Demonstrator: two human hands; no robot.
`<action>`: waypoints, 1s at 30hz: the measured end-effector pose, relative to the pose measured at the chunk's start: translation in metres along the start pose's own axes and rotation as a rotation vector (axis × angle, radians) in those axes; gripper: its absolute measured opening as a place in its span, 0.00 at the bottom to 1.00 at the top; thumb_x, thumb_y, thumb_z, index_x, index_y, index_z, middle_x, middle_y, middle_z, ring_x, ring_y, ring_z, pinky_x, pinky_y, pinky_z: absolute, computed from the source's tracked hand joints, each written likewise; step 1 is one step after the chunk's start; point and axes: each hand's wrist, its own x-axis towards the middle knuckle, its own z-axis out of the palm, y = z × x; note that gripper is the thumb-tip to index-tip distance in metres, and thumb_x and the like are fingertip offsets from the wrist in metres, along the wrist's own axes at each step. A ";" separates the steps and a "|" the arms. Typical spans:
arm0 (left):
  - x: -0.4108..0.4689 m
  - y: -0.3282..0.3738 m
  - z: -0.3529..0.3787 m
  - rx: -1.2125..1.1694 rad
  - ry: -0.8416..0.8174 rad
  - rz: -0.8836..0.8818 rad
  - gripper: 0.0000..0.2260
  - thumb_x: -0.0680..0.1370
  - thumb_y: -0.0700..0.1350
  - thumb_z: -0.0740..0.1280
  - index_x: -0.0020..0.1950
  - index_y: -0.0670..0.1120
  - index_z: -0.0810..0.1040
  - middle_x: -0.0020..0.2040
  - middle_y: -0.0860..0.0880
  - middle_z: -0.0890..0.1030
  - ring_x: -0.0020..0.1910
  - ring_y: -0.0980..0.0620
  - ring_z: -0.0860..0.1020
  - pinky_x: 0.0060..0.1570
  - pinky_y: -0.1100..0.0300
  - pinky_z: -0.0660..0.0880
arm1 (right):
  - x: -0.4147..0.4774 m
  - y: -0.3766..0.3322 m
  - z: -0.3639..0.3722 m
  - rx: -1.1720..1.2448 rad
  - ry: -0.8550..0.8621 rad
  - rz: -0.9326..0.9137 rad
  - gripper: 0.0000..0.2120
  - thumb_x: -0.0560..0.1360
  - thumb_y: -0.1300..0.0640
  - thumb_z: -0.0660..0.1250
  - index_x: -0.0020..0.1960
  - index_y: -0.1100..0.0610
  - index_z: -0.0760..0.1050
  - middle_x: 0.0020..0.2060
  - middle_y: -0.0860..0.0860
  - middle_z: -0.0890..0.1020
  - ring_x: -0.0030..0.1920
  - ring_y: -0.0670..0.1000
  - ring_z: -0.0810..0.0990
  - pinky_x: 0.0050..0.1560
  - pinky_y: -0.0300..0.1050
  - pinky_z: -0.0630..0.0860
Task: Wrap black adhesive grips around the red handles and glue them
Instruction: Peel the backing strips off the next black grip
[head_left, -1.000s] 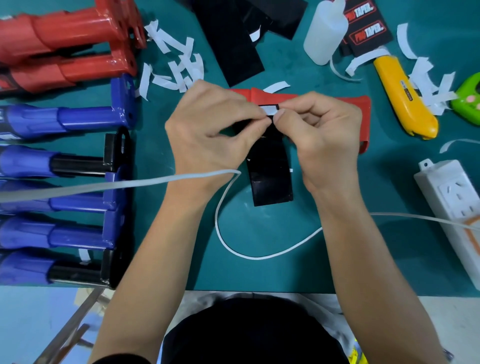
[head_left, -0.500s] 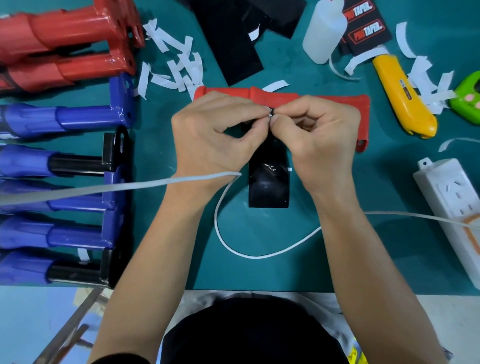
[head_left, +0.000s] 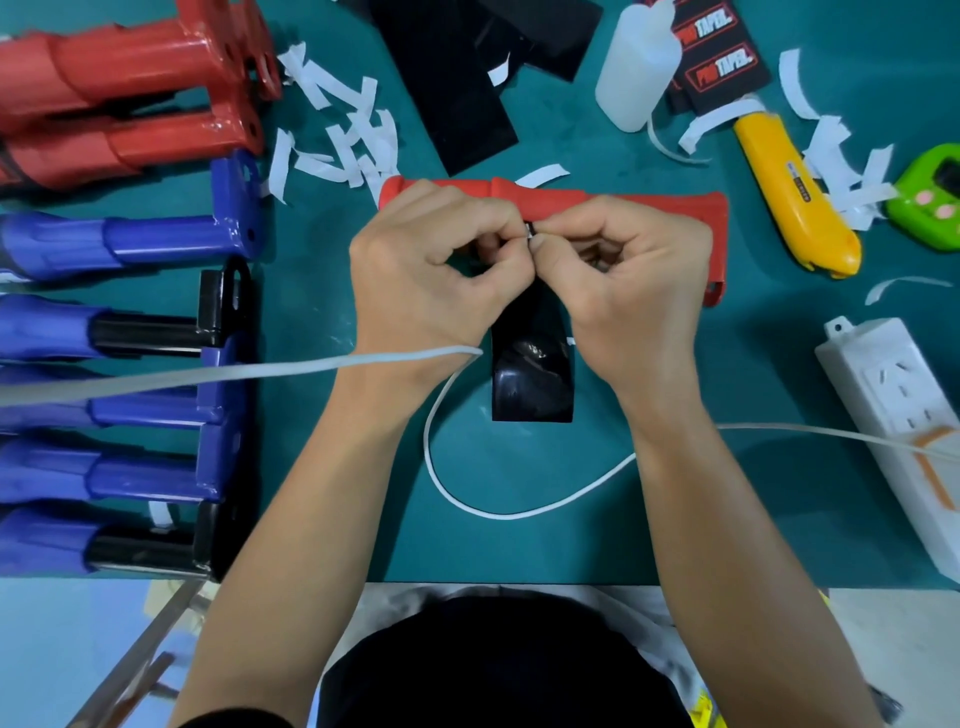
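Far left, spare red handles (head_left: 130, 78) sit at the far corner w/ blue handles (head_left: 130, 244) stacked nearer; none are in play. White backing strips (head_left: 353, 135) litter the green mat (head_left: 322, 519) just right of them.

Centre: the left hand (head_left: 431, 280) has its fingers curled, thumb & forefinger pinching the far end of the black grip (head_left: 532, 379). The grip lies flat on the mat, its near end free and pointing toward us. Its far end is hidden under both hands, at the near side of the red handle (head_left: 649, 208), which lies crosswise on the mat. The right hand (head_left: 634, 291) is curled too and pinches that same end, so the fingertips of both hands meet. A white speck shows btwn them, prob. the liner corner, but it's too small for us to be sure.

We judge the step in hand is getting the liner started. We'd hold the black layer steady w/ one hand and tease only the white layer w/ the other. We'd peel low & slow so the adhesive doesn't fold on itself. We'd also keep fingers off the sticky face and square the strip to the handle before pressing.

Right: the glue bottle (head_left: 634, 67) is far, the yellow knife (head_left: 789, 208) is beside it, and the power strip (head_left: 893, 415) is near. We judge the glue isn't needed yet.
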 end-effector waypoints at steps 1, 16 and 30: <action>0.000 0.000 0.001 -0.004 0.005 -0.013 0.05 0.70 0.35 0.73 0.35 0.43 0.84 0.31 0.50 0.78 0.35 0.50 0.74 0.41 0.57 0.72 | 0.000 0.000 0.000 0.004 0.001 0.002 0.08 0.72 0.68 0.74 0.41 0.56 0.86 0.34 0.51 0.86 0.34 0.54 0.83 0.34 0.48 0.78; 0.023 -0.012 -0.016 -0.373 0.318 -0.385 0.10 0.68 0.37 0.65 0.37 0.52 0.78 0.32 0.60 0.77 0.34 0.62 0.72 0.39 0.65 0.68 | 0.014 0.000 -0.016 0.354 0.125 0.217 0.09 0.73 0.69 0.72 0.40 0.56 0.83 0.28 0.45 0.80 0.28 0.45 0.73 0.32 0.38 0.70; 0.026 -0.036 -0.033 -0.086 0.429 -0.438 0.19 0.75 0.33 0.67 0.65 0.43 0.83 0.51 0.51 0.87 0.53 0.56 0.86 0.59 0.53 0.82 | 0.016 0.004 -0.021 0.393 0.041 0.337 0.05 0.74 0.66 0.71 0.46 0.57 0.83 0.30 0.48 0.81 0.31 0.47 0.75 0.35 0.38 0.73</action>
